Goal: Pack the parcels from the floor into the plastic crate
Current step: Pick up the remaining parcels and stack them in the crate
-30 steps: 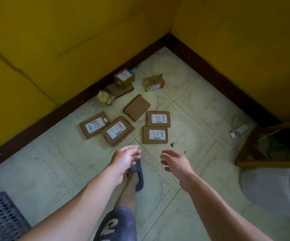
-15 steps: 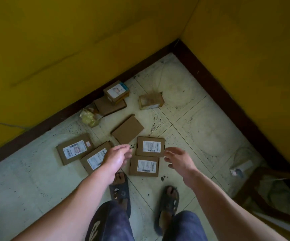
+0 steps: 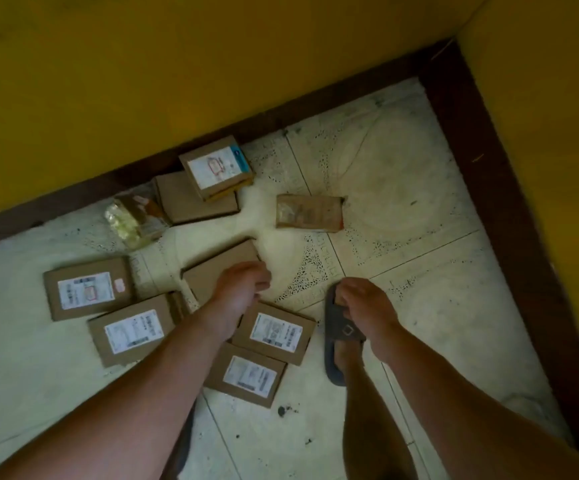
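Head view, looking down into a room corner; some motion blur. Parcels lie scattered on the tiled floor (image 3: 419, 188), all near the dark skirting (image 3: 489, 174) below the yellow walls (image 3: 177, 64).

Left hand (image 3: 241, 289) hangs over the near right corner of the plain brown parcel (image 3: 217, 268), fingers curled downward. Cannot tell if it touches or grips the parcel. Right hand (image 3: 364, 306) is loosely curled and holds nothing. It sits above the toe end of the grey sandal (image 3: 341, 337) on the person's foot, apart from every parcel.

Four flat labelled parcels:
- far-left labelled parcel (image 3: 89, 292)
- second labelled parcel (image 3: 132, 330), just beside it, partly under the left forearm
- right labelled parcel (image 3: 276, 332), below the left hand
- nearest labelled parcel (image 3: 246, 374), touching or overlapping the right one

Nearer the wall:
- small box with blue-edged label (image 3: 216, 168), resting on a flat unlabelled parcel (image 3: 194, 206)
- clear-wrapped packet (image 3: 132, 220), touching that flat parcel's left side
- tape-wrapped box (image 3: 309, 213), alone to the right

Label text is too blurred to read.
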Available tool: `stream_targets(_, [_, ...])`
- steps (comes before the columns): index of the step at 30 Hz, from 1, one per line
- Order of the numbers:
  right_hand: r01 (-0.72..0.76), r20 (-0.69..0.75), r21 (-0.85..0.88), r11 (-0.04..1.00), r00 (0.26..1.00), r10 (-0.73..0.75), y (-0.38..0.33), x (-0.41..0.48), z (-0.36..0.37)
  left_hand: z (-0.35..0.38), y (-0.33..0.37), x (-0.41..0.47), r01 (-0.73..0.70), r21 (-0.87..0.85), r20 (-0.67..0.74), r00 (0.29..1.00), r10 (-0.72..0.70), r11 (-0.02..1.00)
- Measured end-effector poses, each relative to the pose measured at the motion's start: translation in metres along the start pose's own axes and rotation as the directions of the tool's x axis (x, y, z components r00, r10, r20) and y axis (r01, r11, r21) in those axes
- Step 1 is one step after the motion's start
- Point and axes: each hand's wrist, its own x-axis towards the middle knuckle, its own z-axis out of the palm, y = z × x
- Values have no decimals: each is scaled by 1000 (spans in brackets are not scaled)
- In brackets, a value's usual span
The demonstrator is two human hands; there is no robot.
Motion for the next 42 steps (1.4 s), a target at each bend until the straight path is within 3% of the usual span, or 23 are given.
stream_targets(5, [20, -60, -120, 993, 998, -27, -7, 114, -17, 50, 12, 97, 19, 65, -44, 999, -16, 998])
stream_targets(11, [-15, -65, -10, 1000, 998, 15, -19, 215, -7, 74, 24, 192, -13, 228, -165, 985, 51, 974])
stream_targets(18, [-5, 23, 41, 999, 1000, 4, -11, 250, 5, 80, 18, 233, -11, 383, -103, 993, 55, 924])
stream_targets(21, [56, 12, 61, 997, 998, -57, -9, 238, 7, 75, 12, 223, -72, 421, -65, 992, 110, 904])
stream_targets(26, [134, -48, 37, 990, 990, -132, -10, 187, 14, 43, 4, 175, -110, 252, -35, 992, 122, 962])
stream_targets(33, [143, -70, 180, 973, 989, -132, -24, 56, 47, -41, 11, 76, -160, 46, -60, 985, 163, 986])
stream_targets(42, [228, -187, 231, 946, 964, -187, -36, -129, 120, -158, -20, -71, -286, 49, 9, 958, 286, 957])
